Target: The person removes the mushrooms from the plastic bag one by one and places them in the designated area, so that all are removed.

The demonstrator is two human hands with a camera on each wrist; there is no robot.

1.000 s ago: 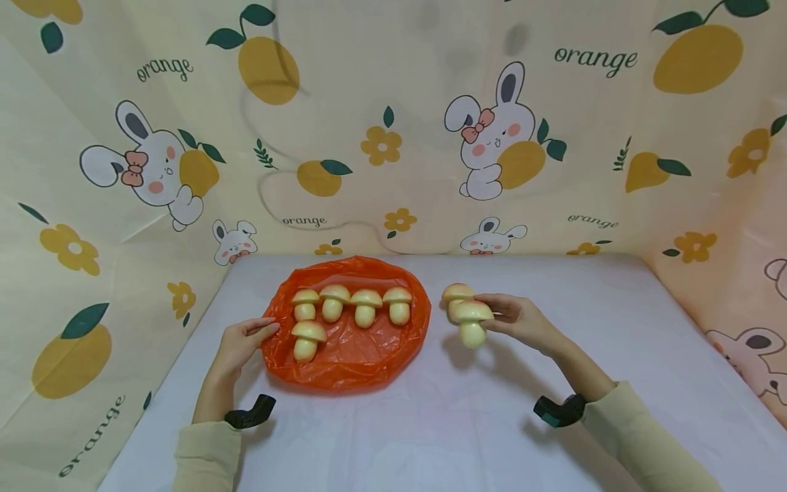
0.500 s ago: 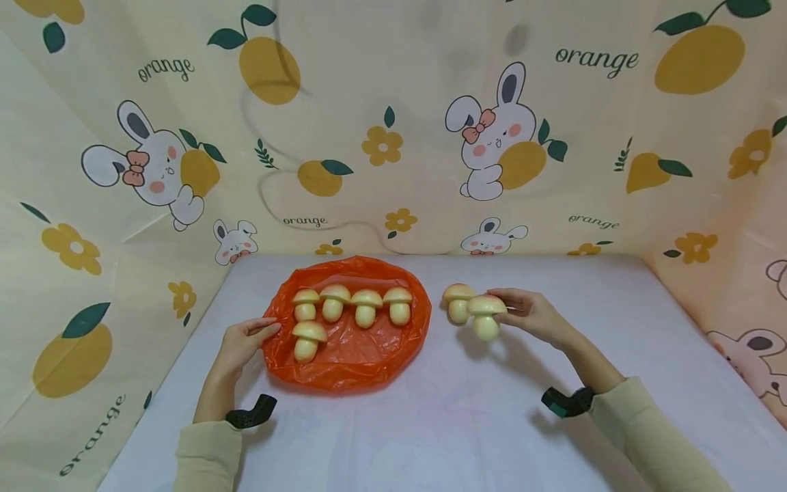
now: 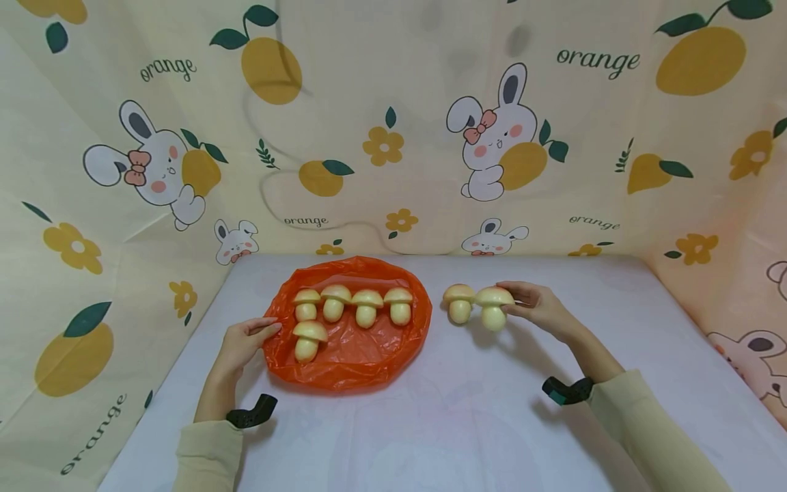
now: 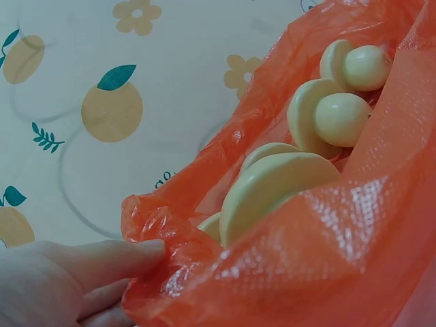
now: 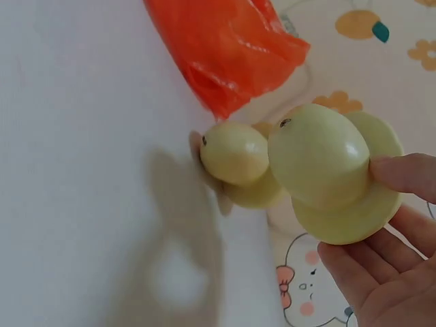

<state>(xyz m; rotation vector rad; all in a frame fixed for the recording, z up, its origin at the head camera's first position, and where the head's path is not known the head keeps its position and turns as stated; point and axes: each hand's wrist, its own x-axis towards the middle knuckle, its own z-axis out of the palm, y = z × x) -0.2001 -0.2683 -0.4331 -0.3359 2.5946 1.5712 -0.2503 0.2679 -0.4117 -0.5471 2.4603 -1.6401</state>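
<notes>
My right hand (image 3: 535, 309) pinches a pale yellow toy mushroom (image 3: 494, 307) by the side of its cap, thumb on one side and fingers on the other. In the right wrist view this held mushroom (image 5: 317, 160) partly overlaps a second mushroom (image 5: 235, 155), which stands on the table just to its left in the head view. Farther left lies a red-orange plastic bag (image 3: 363, 377), spread wide, with several matching mushrooms (image 3: 365, 309) inside. My left hand (image 3: 246, 345) grips the bag's left rim; the left wrist view has the thumb pressed on the crumpled plastic (image 4: 170, 238).
A white-covered table (image 3: 406, 437) carries everything. Behind and at both sides hangs a cream cloth (image 3: 393, 75) printed with rabbits, oranges and flowers. Each wrist wears a black camera mount, such as the right one (image 3: 567, 391).
My right hand has carried its mushroom rightward and away from me, from in front of the standing mushroom to beside it. My left hand and the bag stay put.
</notes>
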